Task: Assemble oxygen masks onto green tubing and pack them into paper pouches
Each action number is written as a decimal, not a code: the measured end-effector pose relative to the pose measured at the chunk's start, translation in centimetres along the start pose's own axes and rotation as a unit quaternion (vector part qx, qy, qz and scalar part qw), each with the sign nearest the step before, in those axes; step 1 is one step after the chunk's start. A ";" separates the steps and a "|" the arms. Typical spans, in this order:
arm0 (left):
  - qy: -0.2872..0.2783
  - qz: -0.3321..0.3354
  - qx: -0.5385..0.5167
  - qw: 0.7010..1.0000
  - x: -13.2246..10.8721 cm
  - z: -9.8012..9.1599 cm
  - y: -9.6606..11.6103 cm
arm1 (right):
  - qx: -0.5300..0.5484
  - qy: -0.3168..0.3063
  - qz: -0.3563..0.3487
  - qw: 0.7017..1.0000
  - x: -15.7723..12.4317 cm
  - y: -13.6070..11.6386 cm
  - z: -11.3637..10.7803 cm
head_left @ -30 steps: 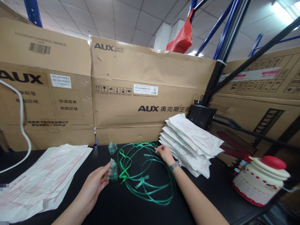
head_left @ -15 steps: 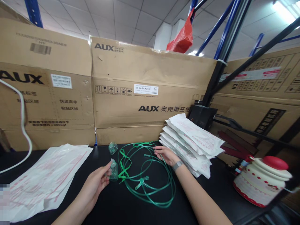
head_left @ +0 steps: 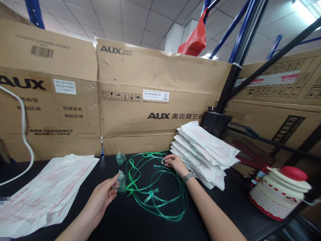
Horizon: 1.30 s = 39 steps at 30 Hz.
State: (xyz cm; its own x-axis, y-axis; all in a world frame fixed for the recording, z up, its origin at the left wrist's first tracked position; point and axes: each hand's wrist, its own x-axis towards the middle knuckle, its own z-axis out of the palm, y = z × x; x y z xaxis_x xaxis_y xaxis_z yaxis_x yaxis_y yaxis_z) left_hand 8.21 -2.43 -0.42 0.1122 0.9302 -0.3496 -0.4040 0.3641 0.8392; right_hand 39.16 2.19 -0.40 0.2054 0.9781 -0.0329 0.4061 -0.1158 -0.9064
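My left hand [head_left: 106, 190] is closed on a clear green plastic mask [head_left: 121, 183], its fingers and thumb gripping the left side. A green elastic strap [head_left: 132, 179] lies just right of that mask. Over the coiled green tubing [head_left: 173, 218], my right hand [head_left: 174, 163] pinches its fingertips together at the coil's far side. A small pale piece shows at those fingertips, too small to name. Inside the coil lie a tube connector [head_left: 157, 166] and a second fitting with a metal strip [head_left: 149, 197]. Another clear green plastic piece [head_left: 120, 158] rests behind the held mask.
White printed packets [head_left: 55, 187] lie on the black tabletop at left. A taller stack of packets [head_left: 203, 150] stands behind my right wrist. A cream jar with a red lid [head_left: 278, 197] is at far right. Large cardboard boxes [head_left: 135, 73] wall off the back.
My right hand has shifted slightly left, and a small pale piece now shows at its fingertips. My left hand and the mask look unmoved.
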 end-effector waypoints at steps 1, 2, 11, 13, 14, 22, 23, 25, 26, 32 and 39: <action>-0.001 0.000 0.000 1.000 0.0 -0.1 0.0 | -0.023 0.015 -0.008 1.000 0.1 0.0 -0.1; -0.001 0.001 0.000 1.000 0.1 -0.1 -0.1 | -0.048 0.033 -0.017 0.998 0.2 0.0 -0.3; 0.007 0.002 -0.003 1.000 -0.4 0.2 0.1 | -0.239 0.166 -0.080 0.953 -0.6 -0.2 0.4; 0.008 0.003 -0.002 1.000 -0.4 0.2 0.1 | -0.262 0.172 -0.082 0.946 -0.8 -0.1 1.2; 0.007 0.002 -0.001 1.000 -0.4 0.2 0.0 | -0.270 0.174 -0.081 0.943 -0.9 0.0 1.5; 0.009 0.004 0.006 1.000 -0.3 0.2 0.0 | -0.255 0.120 -0.052 0.958 0.6 1.4 2.0; 0.009 0.005 0.006 1.000 -0.3 0.3 0.0 | -0.241 0.114 -0.050 0.962 0.7 1.5 2.0; 0.007 0.008 0.006 1.000 -0.4 0.4 0.1 | -0.208 0.107 -0.052 0.971 0.6 1.6 2.0; 0.006 0.009 0.006 1.000 -0.5 0.5 0.2 | -0.189 0.107 -0.055 0.975 0.5 1.5 2.0; 0.013 0.011 -0.001 1.000 -0.7 0.6 0.4 | -0.023 0.127 -0.076 0.989 -0.7 -0.4 1.6; -0.019 0.013 0.006 1.000 -0.7 0.8 0.1 | 0.195 -0.041 -0.047 0.979 -4.6 -4.2 3.6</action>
State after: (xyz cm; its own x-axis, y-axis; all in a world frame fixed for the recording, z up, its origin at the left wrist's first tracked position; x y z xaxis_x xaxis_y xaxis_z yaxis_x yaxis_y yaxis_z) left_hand 8.81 -2.97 0.27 0.1356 0.9406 -0.3111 -0.3964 0.3393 0.8531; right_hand 33.29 -1.16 2.00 0.1052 0.9936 0.0401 0.0459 0.0354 -0.9983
